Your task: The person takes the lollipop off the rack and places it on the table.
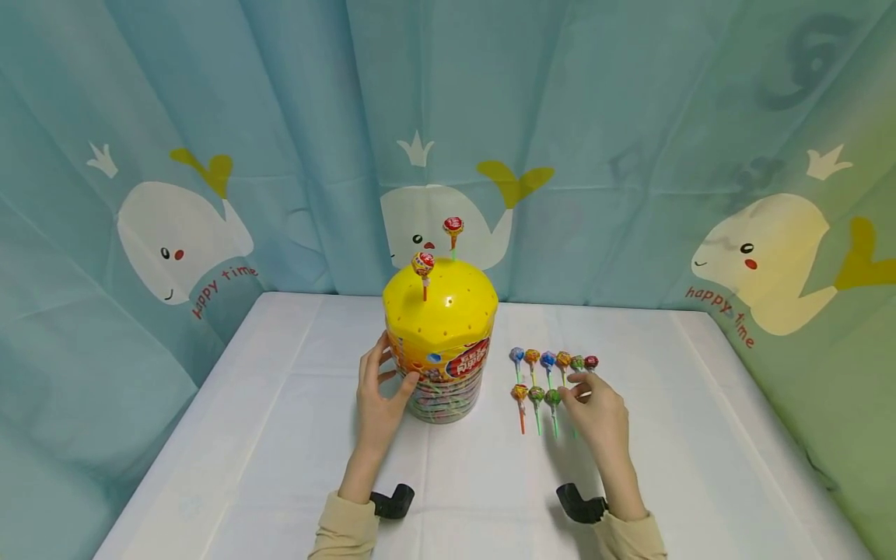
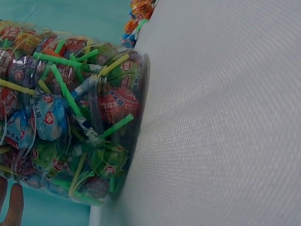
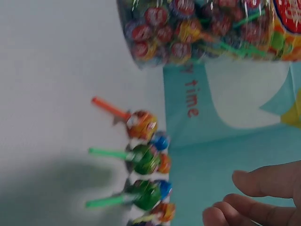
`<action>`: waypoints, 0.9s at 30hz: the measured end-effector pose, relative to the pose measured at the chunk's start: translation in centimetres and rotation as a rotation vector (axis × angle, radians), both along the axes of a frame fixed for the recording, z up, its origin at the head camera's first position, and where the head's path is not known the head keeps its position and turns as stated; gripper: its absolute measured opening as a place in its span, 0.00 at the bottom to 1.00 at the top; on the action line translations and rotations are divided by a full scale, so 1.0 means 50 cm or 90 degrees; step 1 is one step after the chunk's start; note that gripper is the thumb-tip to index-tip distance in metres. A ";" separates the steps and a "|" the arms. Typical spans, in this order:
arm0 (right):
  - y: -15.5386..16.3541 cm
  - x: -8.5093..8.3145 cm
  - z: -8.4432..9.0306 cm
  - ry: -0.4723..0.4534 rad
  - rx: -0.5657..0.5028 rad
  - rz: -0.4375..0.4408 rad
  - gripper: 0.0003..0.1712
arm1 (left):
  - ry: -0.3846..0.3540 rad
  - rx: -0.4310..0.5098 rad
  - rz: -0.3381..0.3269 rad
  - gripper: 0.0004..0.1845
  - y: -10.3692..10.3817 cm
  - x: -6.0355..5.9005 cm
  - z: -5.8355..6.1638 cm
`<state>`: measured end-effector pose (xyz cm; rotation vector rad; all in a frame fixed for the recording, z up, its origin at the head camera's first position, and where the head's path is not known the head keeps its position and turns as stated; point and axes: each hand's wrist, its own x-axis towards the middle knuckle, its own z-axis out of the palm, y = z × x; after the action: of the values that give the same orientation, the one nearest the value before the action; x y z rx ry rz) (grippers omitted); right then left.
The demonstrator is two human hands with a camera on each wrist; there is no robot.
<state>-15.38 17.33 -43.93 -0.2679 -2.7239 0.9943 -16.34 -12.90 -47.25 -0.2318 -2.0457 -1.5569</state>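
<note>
A clear lollipop tub [image 1: 441,381] with a yellow domed lid [image 1: 448,307] stands mid-table; it is packed with wrapped lollipops [image 2: 70,117]. Two lollipops stand in lid holes, one at the front [image 1: 423,266] and one behind [image 1: 453,227]. My left hand [image 1: 389,372] holds the tub's left side, thumb against its lower front; a fingertip [image 2: 14,207] shows beside the wall. Two rows of loose lollipops [image 1: 549,377] lie right of the tub, also seen close up as loose lollipops [image 3: 143,160]. My right hand [image 1: 575,389] hovers at the rows' right end, its fingers [image 3: 258,197] loosely curved and empty.
The white tablecloth [image 1: 700,435] covers the table. A teal whale-print curtain [image 1: 630,155] closes the back and both sides. Black wrist mounts [image 1: 392,502] sit near the front edge. Bare cloth lies left of the tub and right of the lollipop rows.
</note>
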 end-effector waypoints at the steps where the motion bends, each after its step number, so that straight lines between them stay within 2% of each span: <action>1: -0.006 -0.001 0.004 0.009 -0.001 0.003 0.15 | -0.002 0.002 -0.001 0.39 0.000 0.000 0.000; 9: -0.045 -0.007 0.033 0.087 -0.017 0.037 0.13 | -0.015 0.006 0.006 0.41 0.003 0.001 0.003; 13: -0.065 -0.014 0.052 0.111 -0.053 0.062 0.12 | -0.016 0.000 0.013 0.41 0.007 0.000 0.005; 23: -0.121 -0.018 0.122 0.184 -0.113 0.109 0.11 | -0.016 0.012 -0.002 0.40 0.001 0.001 0.003; 26: -0.135 -0.018 0.144 0.211 -0.118 0.119 0.11 | -0.001 0.015 -0.009 0.39 -0.001 -0.001 0.000; 27: -0.140 -0.017 0.152 0.217 -0.121 0.123 0.11 | 0.002 0.013 -0.009 0.39 0.002 0.004 0.010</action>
<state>-16.25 10.34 -36.34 0.1271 -2.3815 1.2260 -16.14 -12.82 -46.75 -0.2412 -2.0281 -1.5842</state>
